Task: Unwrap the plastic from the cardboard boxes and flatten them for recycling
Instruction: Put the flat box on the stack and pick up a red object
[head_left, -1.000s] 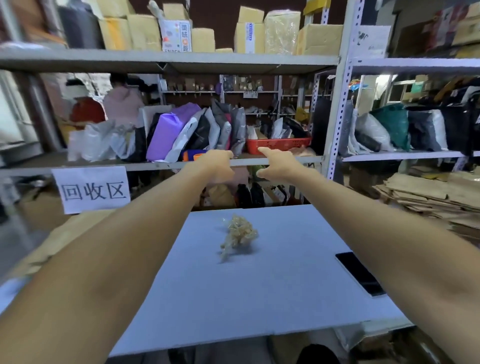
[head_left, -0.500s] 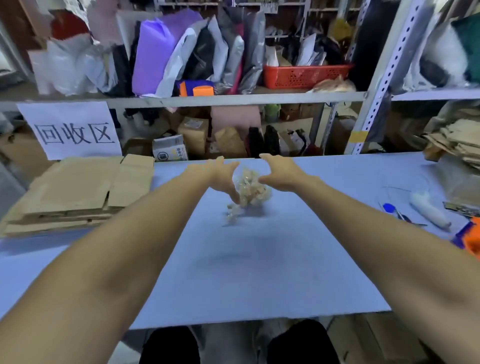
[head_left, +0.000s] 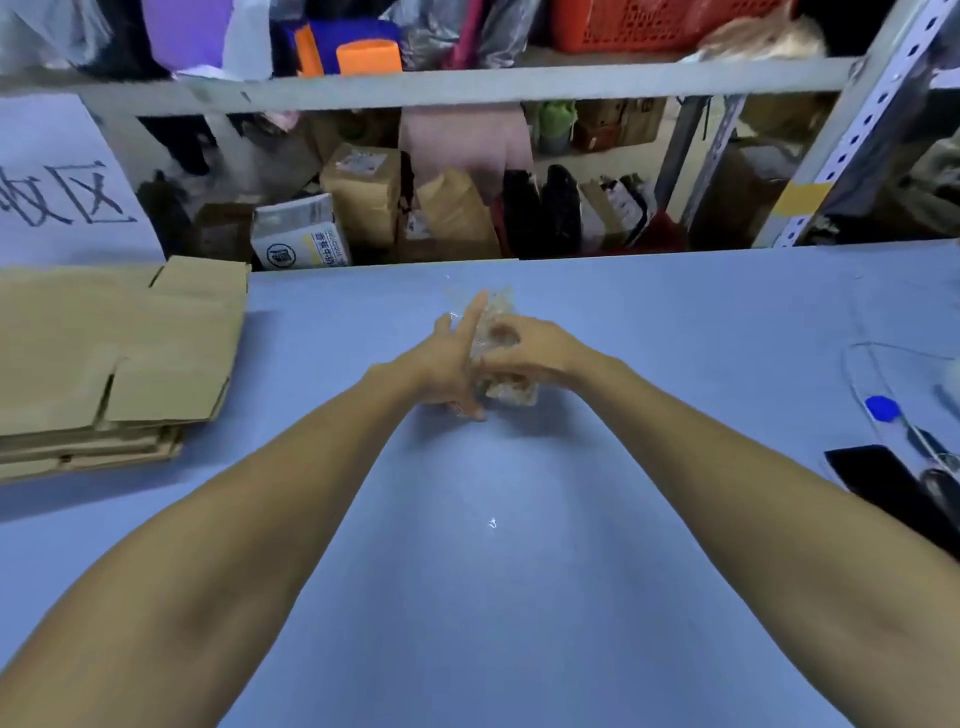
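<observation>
Clear crumpled plastic (head_left: 496, 332) sits bunched between the person's two hands above the middle of the blue worktop (head_left: 519, 571), toward its far edge. The left hand (head_left: 449, 364) lies flat against the near side of the wad, its fingers straight, one of them pointing up past the top of the bundle; that grip is loose, pressing rather than clutching. The right hand (head_left: 524, 351) has its fingers curled over the wad from the other side, holding it. Both bare forearms reach out long across the worktop. At the left edge lies a stack of flattened cardboard boxes (head_left: 114, 353), flaps showing, several sheets deep. A white paper sign (head_left: 57, 192) with black characters hangs behind that stack. On the right of the worktop rests a black phone (head_left: 883, 488), and just beyond it a tool with a blue end (head_left: 881, 408), too blurred to name. Behind the worktop runs a grey metal shelf (head_left: 467, 85), with parcels and an orange basket (head_left: 654, 23) on top and packages crowded beneath.
</observation>
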